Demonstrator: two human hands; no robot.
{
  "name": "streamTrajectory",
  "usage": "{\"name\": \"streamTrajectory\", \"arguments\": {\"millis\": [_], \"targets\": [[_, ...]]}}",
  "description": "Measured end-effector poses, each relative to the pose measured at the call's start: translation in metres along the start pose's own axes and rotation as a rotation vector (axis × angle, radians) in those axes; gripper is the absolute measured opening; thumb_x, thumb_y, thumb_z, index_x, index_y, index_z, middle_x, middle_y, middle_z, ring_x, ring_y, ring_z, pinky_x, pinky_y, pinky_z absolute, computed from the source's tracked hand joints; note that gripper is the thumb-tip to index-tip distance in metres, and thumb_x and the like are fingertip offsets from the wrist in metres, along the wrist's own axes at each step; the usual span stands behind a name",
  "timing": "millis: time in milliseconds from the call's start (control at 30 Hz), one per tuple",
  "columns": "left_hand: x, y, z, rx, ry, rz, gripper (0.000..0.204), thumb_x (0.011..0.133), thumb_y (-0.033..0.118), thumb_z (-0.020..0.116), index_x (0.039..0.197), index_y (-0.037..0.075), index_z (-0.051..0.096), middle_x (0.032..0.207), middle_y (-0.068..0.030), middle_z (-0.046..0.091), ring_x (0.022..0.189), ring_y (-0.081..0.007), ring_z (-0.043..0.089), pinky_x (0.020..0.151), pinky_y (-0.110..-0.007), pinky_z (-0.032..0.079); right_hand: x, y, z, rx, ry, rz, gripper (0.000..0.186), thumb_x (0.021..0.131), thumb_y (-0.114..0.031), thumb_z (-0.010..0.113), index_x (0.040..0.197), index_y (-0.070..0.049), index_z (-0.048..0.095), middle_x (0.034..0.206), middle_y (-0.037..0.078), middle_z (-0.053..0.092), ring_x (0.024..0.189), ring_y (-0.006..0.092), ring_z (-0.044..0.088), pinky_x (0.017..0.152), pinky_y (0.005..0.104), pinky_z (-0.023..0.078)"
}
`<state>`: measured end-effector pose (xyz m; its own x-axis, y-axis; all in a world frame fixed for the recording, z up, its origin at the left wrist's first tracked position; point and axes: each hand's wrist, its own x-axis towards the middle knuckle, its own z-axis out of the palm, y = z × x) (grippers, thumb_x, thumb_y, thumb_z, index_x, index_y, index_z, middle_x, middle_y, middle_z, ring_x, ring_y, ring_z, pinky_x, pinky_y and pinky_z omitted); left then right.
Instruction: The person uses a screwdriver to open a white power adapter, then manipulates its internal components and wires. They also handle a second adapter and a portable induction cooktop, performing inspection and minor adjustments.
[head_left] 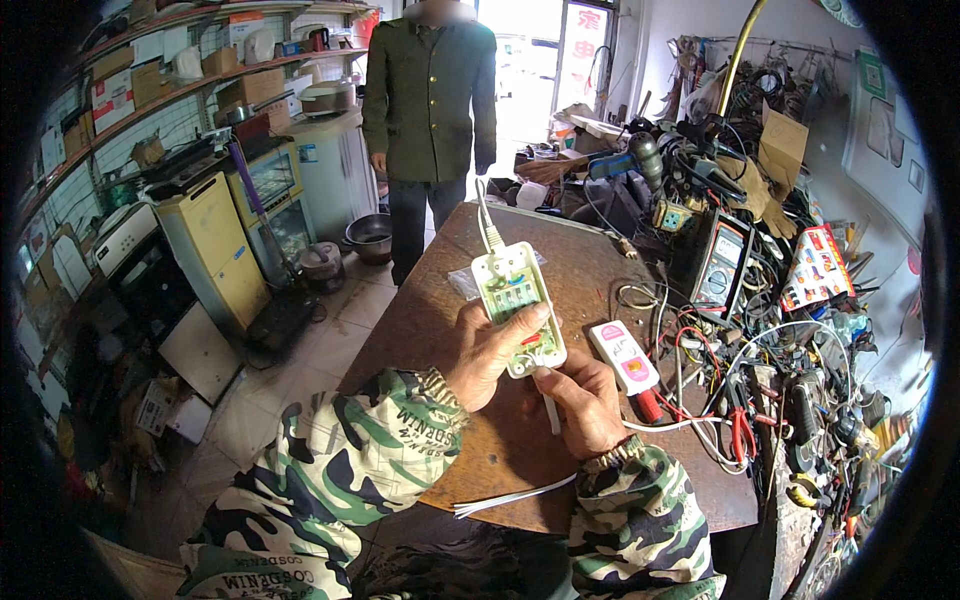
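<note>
My left hand point(490, 355) grips an opened white plastic case point(511, 290) with its thumb across the circuit board inside. A white cord point(489, 225) leaves the top of the case. My right hand point(580, 400) is closed at the bottom of the case, fingers pinching near a short white cord point(552, 414) that hangs down. To the right lies a white and pink cover point(619, 352) on the wooden table point(405, 350), beside a red-handled screwdriver or similar tool point(648, 404). Several white ties or strips point(510, 497) lie near the front edge.
A person point(430, 110) in a green coat stands beyond the table. A multimeter point(720, 268), pliers point(742, 435), wires and heaped tools crowd the right side. Shelves and old appliances point(205, 245) line the left wall; a metal pot point(366, 240) sits on the floor.
</note>
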<state>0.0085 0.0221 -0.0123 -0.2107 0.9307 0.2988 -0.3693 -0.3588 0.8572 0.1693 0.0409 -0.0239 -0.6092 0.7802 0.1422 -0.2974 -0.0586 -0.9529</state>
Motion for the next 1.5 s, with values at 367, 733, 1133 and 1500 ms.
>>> {"name": "streamTrajectory", "arguments": {"millis": [367, 733, 1133, 1500], "targets": [[0.000, 0.003, 0.000, -0.013, -0.041, -0.062, 0.026, 0.093, 0.024, 0.072, 0.106, 0.003, 0.067, 0.097, -0.0093, 0.072, 0.085, -0.0183, 0.071, 0.075, -0.034, 0.059, -0.004, -0.004, -0.001, -0.049, 0.046, 0.016, 0.019, 0.091, -0.013, 0.064, 0.100, 0.004, 0.066, 0.081, 0.010, 0.068, 0.066, 0.0170, 0.063, 0.063, 0.0290, 0.052], [0.002, 0.002, -0.001, 0.003, -0.034, -0.069, 0.026, 0.093, 0.026, 0.072, 0.107, 0.004, 0.066, 0.097, -0.0053, 0.070, 0.087, -0.0151, 0.069, 0.079, -0.031, 0.056, -0.003, -0.007, 0.001, -0.101, 0.093, 0.001, 0.019, 0.092, -0.015, 0.063, 0.097, 0.003, 0.066, 0.077, 0.009, 0.066, 0.061, 0.0165, 0.062, 0.058, 0.0282, 0.051], [0.002, 0.003, -0.002, 0.041, -0.008, -0.002, 0.020, 0.095, 0.020, 0.070, 0.109, 0.006, 0.067, 0.098, -0.0013, 0.069, 0.087, -0.0108, 0.067, 0.079, -0.029, 0.055, 0.005, 0.003, -0.008, -0.021, -0.012, 0.029, 0.022, 0.094, -0.013, 0.062, 0.106, 0.005, 0.065, 0.083, 0.005, 0.064, 0.067, 0.0149, 0.062, 0.061, 0.0275, 0.049], [0.004, 0.007, -0.002, 0.031, -0.023, -0.074, 0.019, 0.095, 0.017, 0.068, 0.110, 0.006, 0.064, 0.098, -0.0026, 0.068, 0.088, -0.0131, 0.066, 0.079, -0.031, 0.055, 0.003, -0.003, -0.004, 0.096, -0.030, 0.082, 0.022, 0.094, -0.019, 0.064, 0.105, 0.001, 0.067, 0.079, 0.004, 0.067, 0.062, 0.0122, 0.063, 0.054, 0.0257, 0.045]]}}
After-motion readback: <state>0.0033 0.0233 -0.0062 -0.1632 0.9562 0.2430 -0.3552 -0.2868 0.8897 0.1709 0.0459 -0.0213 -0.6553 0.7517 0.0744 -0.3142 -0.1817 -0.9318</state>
